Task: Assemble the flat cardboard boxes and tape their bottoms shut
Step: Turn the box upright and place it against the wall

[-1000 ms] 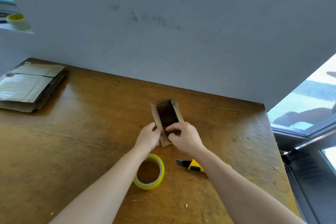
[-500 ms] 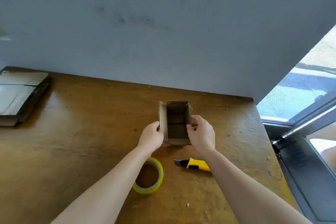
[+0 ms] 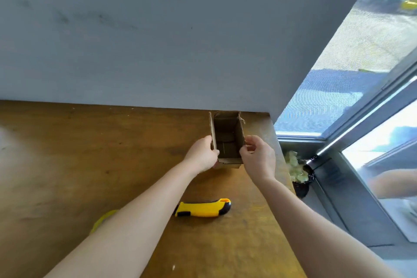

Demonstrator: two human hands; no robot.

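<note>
- the small cardboard box stood opened up near the far right corner of the wooden table, close to the grey wall, its open mouth facing the camera.
- the left hand grasped the box's left wall, fingers curled round its edge.
- the right hand pinched the rim of the right wall.
- a yellow utility knife lay on the table nearer the person, between the forearms.
- a yellow tape roll showed only as a sliver behind the left forearm.
- a potted plant sat past the table's right edge.

brown cardboard box, yellow-black utility knife
</note>
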